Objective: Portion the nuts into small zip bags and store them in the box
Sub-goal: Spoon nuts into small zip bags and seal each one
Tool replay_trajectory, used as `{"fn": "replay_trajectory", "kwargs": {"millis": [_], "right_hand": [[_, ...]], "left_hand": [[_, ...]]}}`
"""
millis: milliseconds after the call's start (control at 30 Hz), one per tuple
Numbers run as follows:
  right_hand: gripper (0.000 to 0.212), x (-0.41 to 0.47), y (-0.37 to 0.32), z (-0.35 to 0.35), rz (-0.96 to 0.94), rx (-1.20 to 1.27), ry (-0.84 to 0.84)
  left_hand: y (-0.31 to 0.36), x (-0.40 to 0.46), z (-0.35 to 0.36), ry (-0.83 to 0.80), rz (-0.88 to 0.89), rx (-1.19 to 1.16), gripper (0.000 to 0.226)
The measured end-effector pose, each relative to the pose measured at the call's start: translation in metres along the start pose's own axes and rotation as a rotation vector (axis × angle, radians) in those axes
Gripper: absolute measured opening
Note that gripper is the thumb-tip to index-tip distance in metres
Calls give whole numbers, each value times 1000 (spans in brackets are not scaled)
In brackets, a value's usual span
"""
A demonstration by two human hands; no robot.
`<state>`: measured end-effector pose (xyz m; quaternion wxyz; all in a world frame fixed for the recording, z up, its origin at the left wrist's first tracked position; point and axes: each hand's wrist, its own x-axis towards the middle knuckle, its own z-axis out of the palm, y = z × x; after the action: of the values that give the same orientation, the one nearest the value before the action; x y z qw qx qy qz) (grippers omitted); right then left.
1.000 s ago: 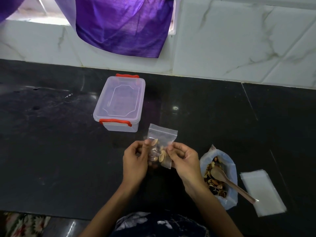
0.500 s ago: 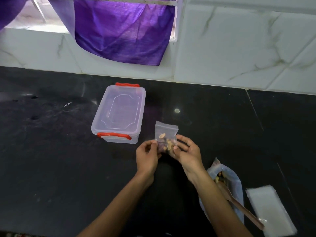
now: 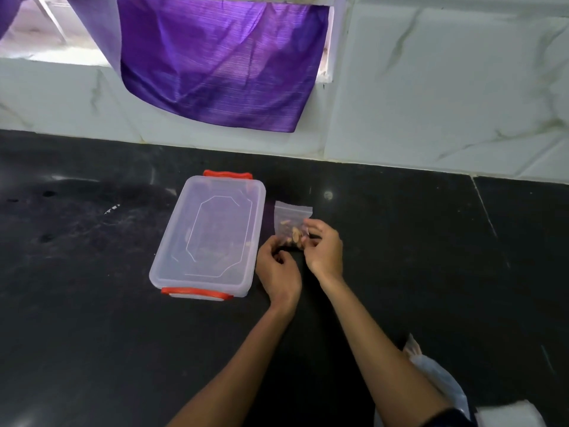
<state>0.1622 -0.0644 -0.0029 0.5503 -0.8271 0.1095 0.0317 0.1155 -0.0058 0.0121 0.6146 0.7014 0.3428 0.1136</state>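
A small clear zip bag [image 3: 292,217] with nuts in it is just right of the box, low over the black counter. My right hand [image 3: 324,248] pinches its right side with the fingertips. My left hand [image 3: 278,270] has its fingers curled at the bag's lower left corner and holds it there. The clear plastic box [image 3: 212,235], with red clips at both ends, stands on the counter with its lid on. Its right wall is a short way from my left hand. The large bag of nuts [image 3: 443,382] lies at the bottom right, partly hidden by my right forearm.
A stack of flat empty zip bags [image 3: 508,416] lies at the bottom right corner. A white tiled wall runs along the back of the black counter [image 3: 415,241]. A purple cloth [image 3: 215,66] hangs from the window above the box.
Both hands have carried the filled zip bag away from me and lower, to beside the box. The view has tilted up, so the nut bag and spoon have slid toward the bottom edge.
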Motion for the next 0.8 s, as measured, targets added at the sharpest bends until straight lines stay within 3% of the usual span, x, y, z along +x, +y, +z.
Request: {"fn": "replay_trajectory", "kwargs": {"millis": [233, 367, 800], "right_hand": [[36, -7, -4, 0, -72, -94, 13], [39, -18, -9, -17, -53, -88, 17], [29, -133, -7, -138, -75, -130, -7]], "left_hand": [[-5, -2, -2, -44, 103, 71, 36], [-7, -11, -6, -107, 87, 69, 54], [-2, -106, -52, -223, 248, 24, 52]]}}
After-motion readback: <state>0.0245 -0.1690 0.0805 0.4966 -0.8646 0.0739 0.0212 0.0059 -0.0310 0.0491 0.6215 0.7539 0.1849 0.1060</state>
